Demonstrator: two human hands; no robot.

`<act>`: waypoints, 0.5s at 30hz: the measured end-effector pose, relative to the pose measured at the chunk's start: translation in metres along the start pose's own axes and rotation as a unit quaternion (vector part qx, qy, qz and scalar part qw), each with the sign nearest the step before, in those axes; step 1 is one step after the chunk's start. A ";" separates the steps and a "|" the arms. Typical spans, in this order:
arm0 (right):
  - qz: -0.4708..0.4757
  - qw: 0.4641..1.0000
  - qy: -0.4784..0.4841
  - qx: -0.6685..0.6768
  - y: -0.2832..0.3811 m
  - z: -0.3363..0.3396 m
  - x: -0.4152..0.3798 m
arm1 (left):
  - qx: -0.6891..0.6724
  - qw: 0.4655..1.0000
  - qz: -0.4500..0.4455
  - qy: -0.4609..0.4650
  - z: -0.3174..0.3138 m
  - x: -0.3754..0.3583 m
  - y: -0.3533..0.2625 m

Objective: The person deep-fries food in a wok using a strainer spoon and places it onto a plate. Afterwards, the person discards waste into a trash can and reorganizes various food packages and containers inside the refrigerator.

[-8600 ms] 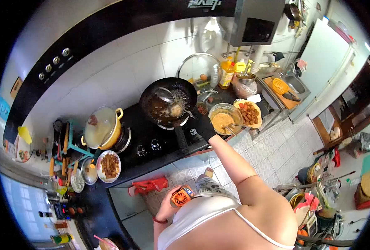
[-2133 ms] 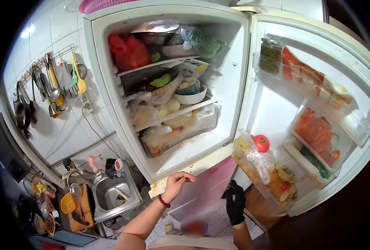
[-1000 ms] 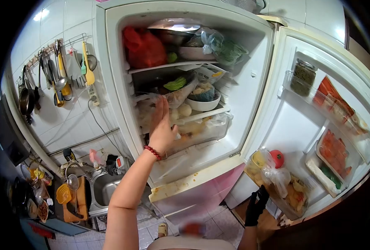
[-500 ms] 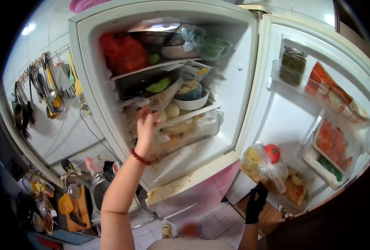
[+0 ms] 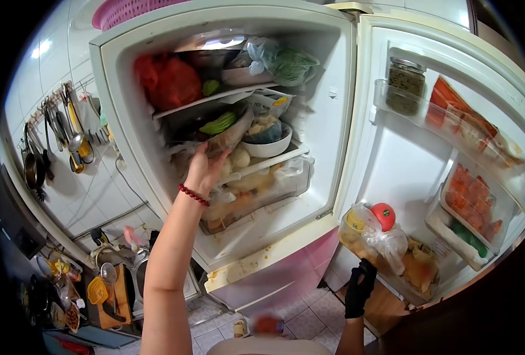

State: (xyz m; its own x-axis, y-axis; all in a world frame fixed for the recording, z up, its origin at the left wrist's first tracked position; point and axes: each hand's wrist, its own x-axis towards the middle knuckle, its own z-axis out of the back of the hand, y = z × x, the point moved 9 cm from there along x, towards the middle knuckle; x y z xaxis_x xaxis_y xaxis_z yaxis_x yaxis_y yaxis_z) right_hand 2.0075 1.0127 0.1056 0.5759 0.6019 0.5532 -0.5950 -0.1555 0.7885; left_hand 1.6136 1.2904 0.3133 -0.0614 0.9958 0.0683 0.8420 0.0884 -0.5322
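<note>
My bare left hand [image 5: 206,165], with a red bead bracelet [image 5: 192,195] at the wrist, reaches into the refrigerator at the middle shelf. Its fingers are apart, against or just in front of a clear plastic bag [image 5: 230,137]. A bumpy green vegetable [image 5: 218,123], like a bitter melon, lies just above. Right of the fingers are a pale round item [image 5: 239,157] and a white bowl [image 5: 268,148] with a bagged item in it. My right hand [image 5: 360,288], in a black glove, is by the lower door bin [image 5: 395,278], fingers bent and slightly apart. Contact with the door cannot be made out.
The open door [image 5: 404,154] holds a jar [image 5: 406,86], an orange packet [image 5: 464,115] and a red round item [image 5: 383,216]. Below the shelf sits a clear drawer [image 5: 262,198]. A red bag [image 5: 171,83] fills the upper left. Utensils [image 5: 67,127] hang on the left wall.
My left hand has moved slightly up and in toward the bag on the middle shelf, its fingers turning to the right. My gloved right hand stays near the door bin. The view has shifted slightly.
</note>
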 end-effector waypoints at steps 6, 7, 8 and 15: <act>-0.006 1.000 0.003 0.021 -0.001 0.001 0.000 | 0.014 1.000 -0.005 -0.005 -0.004 0.004 0.001; -0.007 1.000 0.003 0.022 -0.001 0.002 0.001 | 0.018 1.000 -0.005 0.003 -0.004 0.006 0.002; -0.005 1.000 0.001 0.024 -0.003 0.002 0.000 | 0.022 1.000 -0.006 0.010 -0.003 0.007 0.002; 0.013 1.000 -0.005 0.020 -0.003 0.001 0.001 | 0.019 0.999 0.022 -0.014 0.006 0.012 0.010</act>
State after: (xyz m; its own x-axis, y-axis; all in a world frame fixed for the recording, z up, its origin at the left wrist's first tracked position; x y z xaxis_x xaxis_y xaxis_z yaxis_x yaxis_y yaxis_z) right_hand 2.0101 1.0131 0.1039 0.5659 0.5896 0.5763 -0.5876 -0.2018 0.7836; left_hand 1.6183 1.3035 0.3041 -0.0397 0.9990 0.0211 0.8231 0.0446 -0.5662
